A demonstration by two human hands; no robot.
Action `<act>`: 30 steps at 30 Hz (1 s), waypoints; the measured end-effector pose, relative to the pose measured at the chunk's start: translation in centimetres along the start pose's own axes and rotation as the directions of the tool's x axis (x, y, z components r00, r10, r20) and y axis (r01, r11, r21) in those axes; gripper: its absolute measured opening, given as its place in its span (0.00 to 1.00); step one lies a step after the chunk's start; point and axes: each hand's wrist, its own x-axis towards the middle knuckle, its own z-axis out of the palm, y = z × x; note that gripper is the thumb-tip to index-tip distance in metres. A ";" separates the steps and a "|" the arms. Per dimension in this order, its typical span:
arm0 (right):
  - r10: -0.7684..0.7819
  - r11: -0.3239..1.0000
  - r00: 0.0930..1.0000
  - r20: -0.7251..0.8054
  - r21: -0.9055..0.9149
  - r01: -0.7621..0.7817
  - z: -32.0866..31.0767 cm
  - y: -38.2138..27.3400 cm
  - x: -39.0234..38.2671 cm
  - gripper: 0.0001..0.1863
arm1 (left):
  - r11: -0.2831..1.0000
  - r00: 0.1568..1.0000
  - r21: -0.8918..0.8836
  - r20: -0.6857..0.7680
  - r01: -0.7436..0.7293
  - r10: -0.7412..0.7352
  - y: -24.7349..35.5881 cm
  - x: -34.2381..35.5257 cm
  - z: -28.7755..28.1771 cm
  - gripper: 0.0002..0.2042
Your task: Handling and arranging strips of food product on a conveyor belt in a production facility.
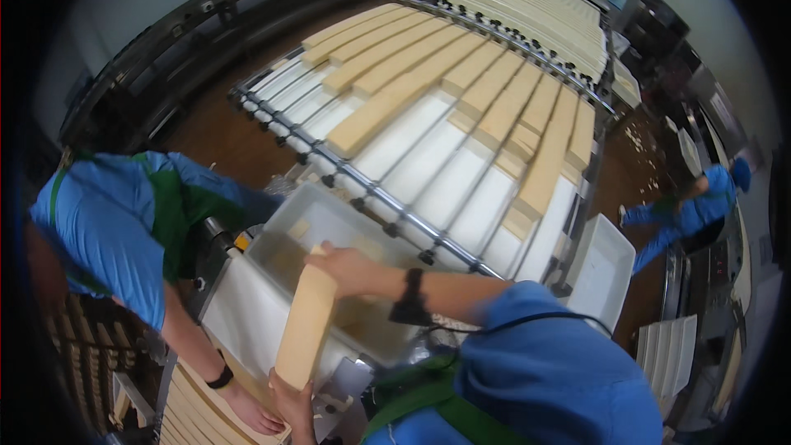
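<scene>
A long, pale-yellow slab (303,330) is held at a slant between my two hands. My right hand (346,269) is closed round its far end, above a white plastic bin (284,213). Lower down, my left hand (292,406) grips the near end from beneath and the side, fingers curled around it. Beside my left hand, a co-worker's hand (254,410) rests by several pale strips (194,412) laid side by side. The material of the slab cannot be told for sure.
Ahead, a white conveyor (412,144) with metal rods carries several similar slabs (395,107). A co-worker in blue (107,231) leans in from the left. Another white bin (601,268) stands right of the conveyor. A person in blue (700,198) is farther right.
</scene>
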 end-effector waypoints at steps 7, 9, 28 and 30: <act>0.255 0.963 0.891 -0.374 0.018 -0.268 -19.4 3.2 -21.7 0.40 | 0.905 0.896 -0.162 0.152 -0.393 0.416 17.9 -3.5 4.1 0.35; 0.336 0.931 0.847 -0.411 0.010 -0.365 -22.1 5.0 -27.6 0.42 | 0.847 0.835 -0.260 0.191 -0.464 0.516 20.8 -4.4 6.1 0.34; 0.759 0.520 0.549 -0.350 -0.181 -0.835 -24.2 32.1 -40.5 0.27 | 0.871 0.505 -0.412 0.710 -0.266 0.491 31.9 -10.5 27.4 0.34; 0.729 0.502 0.495 -0.473 -0.123 -0.856 -25.2 32.6 -40.5 0.26 | 0.845 0.530 -0.457 0.660 -0.278 0.532 32.8 -10.2 30.0 0.34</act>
